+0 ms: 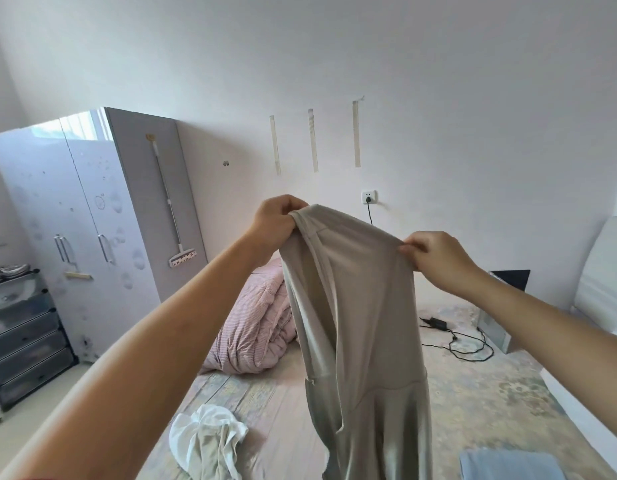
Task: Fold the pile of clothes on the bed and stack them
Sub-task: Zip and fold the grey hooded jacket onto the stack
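A beige garment [362,306] hangs in the air above the bed [480,393], held up by its top edge. My left hand [274,223] grips the upper left corner with curled fingers. My right hand [435,259] pinches the upper right corner. The cloth drapes down past the bottom of the view. On the bed at the lower left lies a crumpled pile of white and beige clothes [205,439]. A folded light blue piece [508,465] sits at the lower right.
A bunched pink quilt [255,323] lies at the head of the bed. A black charger with cable [452,336] rests on the bed at right. A grey wardrobe [92,216] and dark drawers [23,334] stand at left.
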A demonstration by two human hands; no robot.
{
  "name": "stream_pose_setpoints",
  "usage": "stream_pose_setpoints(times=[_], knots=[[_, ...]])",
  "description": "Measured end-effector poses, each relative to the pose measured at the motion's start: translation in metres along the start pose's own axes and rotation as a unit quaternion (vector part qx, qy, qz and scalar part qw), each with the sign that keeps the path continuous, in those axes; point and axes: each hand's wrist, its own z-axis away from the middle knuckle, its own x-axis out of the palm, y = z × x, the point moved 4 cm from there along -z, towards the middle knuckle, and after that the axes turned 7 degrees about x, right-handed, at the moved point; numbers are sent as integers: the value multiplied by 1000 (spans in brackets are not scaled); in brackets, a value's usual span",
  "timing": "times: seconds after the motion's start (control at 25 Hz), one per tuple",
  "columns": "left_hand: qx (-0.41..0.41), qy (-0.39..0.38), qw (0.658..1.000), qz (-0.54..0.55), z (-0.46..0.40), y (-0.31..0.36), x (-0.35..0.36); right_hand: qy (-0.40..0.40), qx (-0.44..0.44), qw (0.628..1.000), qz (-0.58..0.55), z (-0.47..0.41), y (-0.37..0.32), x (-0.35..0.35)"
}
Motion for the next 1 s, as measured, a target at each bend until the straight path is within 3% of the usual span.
stream_pose_setpoints(times=[0.08, 0.12, 0.24, 0.32, 0.4, 0.48, 0.56, 0.68, 0.76, 0.84, 1.0], knots=[[1, 18, 1000, -6, -1, -5, -5, -130, 59, 964, -225, 3, 1, 5], [4, 26, 1000, -11, -1, -6, -8, -189, 75, 942, -269, 5, 2, 8], [15, 37, 999, -32, -1, -7, -10, -280, 93, 916, -271, 10, 7, 15], [19, 32, 998, -43, 0, -7, -8, -292, 112, 926, -214, 8, 13, 16], [20, 18, 999, -47, -1, -8, -3, -265, 102, 954, -92, 6, 15, 11], [26, 10, 998, -52, 1, -7, 0, -213, 90, 972, -46, 0, 15, -1], [63, 8, 995, -77, 4, -3, 1, -179, 69, 976, -103, -4, 14, -19], [126, -1, 985, -121, 11, 1, 0, -201, 92, 945, -240, -6, 23, -36], [135, -1, 984, -119, 12, 0, -1, -166, 67, 977, -115, -10, 29, -36], [137, -9, 983, -122, 12, -3, 0, -72, 2, 997, 36, -18, 33, -33], [134, -14, 983, -124, 13, -8, -4, 14, -42, 999, 29, -15, 23, -44]])
